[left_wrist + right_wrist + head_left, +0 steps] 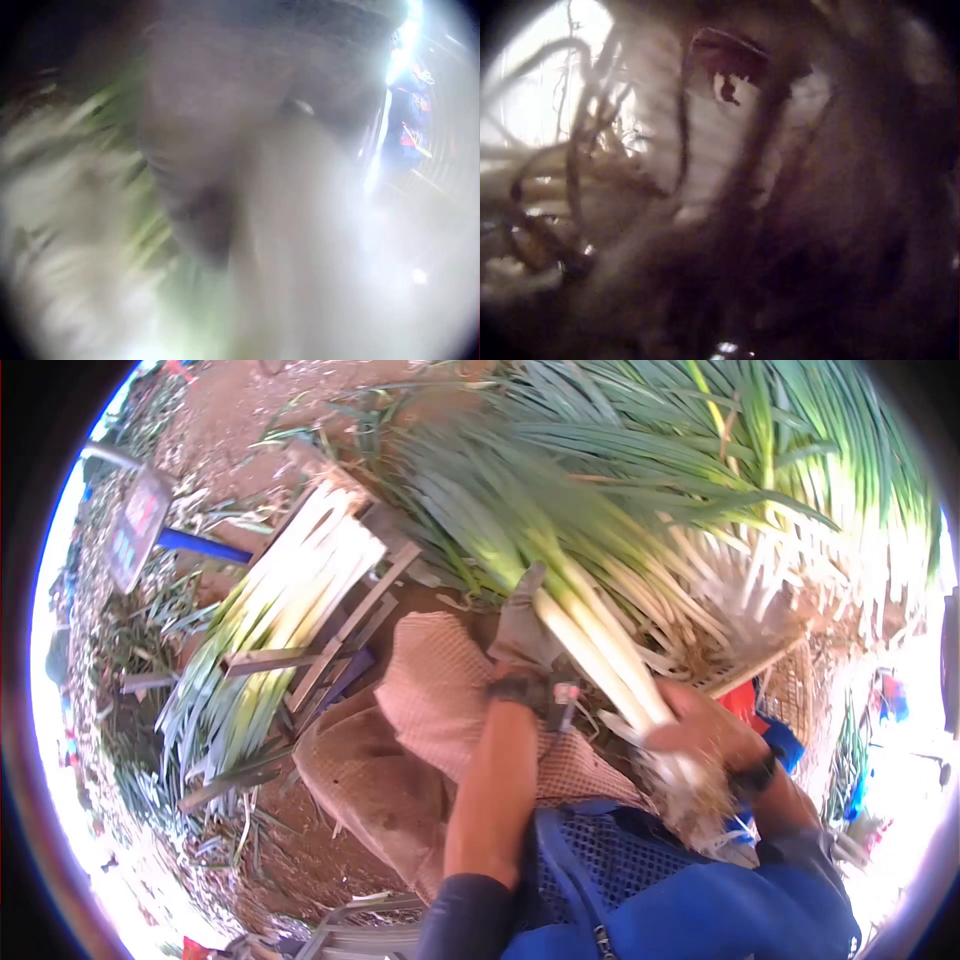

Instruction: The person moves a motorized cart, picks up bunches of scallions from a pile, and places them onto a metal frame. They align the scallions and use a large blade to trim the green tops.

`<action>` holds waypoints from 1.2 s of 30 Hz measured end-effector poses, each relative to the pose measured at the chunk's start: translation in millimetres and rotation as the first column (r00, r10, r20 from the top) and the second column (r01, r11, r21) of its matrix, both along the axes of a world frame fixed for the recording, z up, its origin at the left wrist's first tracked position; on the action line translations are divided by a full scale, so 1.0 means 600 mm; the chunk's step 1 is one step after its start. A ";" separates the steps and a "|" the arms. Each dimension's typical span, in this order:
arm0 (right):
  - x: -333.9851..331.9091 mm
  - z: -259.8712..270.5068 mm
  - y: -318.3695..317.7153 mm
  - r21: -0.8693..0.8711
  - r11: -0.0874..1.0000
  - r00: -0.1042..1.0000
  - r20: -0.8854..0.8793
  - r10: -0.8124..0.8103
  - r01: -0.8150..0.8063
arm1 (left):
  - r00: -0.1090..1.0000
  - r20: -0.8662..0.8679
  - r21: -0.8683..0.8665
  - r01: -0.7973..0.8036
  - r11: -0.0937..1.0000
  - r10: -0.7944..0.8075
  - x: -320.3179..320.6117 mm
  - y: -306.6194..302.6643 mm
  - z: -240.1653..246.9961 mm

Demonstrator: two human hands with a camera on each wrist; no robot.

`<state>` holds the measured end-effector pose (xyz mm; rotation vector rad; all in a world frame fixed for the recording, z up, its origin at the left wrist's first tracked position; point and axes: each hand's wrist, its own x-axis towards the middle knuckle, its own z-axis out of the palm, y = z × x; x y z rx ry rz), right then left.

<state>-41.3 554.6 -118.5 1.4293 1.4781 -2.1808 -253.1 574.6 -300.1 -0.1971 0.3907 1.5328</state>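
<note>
In the head view, a few long green onions (600, 635) slant across the person's lap, leaves up and away, white ends toward the body. The left hand (525, 628), in a grey glove, grips them partway up the stalks. Blurred in the left wrist view, the glove (217, 142) lies against a pale stalk (292, 240). The bare right hand (705, 728) holds the white lower ends, just above the shaggy roots (705, 790). Dark, close root strands (577, 150) fill much of the right wrist view, and the fingers are hidden there.
A big pile of green onions (800, 470) lies at the upper right. Left of the knees, a wooden rack (350, 625) carries a trimmed bundle (290, 585). Behind it stands a scale display (138, 530) on a blue post. A woven basket (797, 695) is at the right.
</note>
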 end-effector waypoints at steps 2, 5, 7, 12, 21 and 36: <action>0.035 0.018 -0.025 0.144 0.989 0.997 -0.078 0.029 -0.017 | 0.982 0.176 0.089 -0.086 0.992 0.069 -0.006 0.011 0.004; 0.021 0.122 -0.054 0.153 0.975 0.976 0.172 0.136 -0.162 | 0.944 0.204 0.161 -0.292 0.943 0.258 -0.039 0.021 0.059; 0.011 0.148 -0.084 0.209 0.961 0.941 0.321 0.108 -0.181 | 0.916 0.054 0.285 -0.395 0.873 0.397 -0.085 0.044 0.081; 0.017 0.121 -0.086 0.450 0.869 0.927 0.374 0.024 -0.204 | 0.812 -0.097 0.427 -0.488 0.761 0.575 -0.226 0.047 0.197; -0.387 0.111 0.161 0.835 0.144 0.715 0.350 0.606 -0.531 | 0.032 -0.112 0.929 -0.353 0.116 0.993 -0.708 -0.340 0.424; -0.757 -0.227 0.206 0.627 -0.290 0.409 0.727 0.552 -0.723 | 0.679 -0.733 -0.557 -0.635 0.536 0.043 -0.637 -0.626 0.031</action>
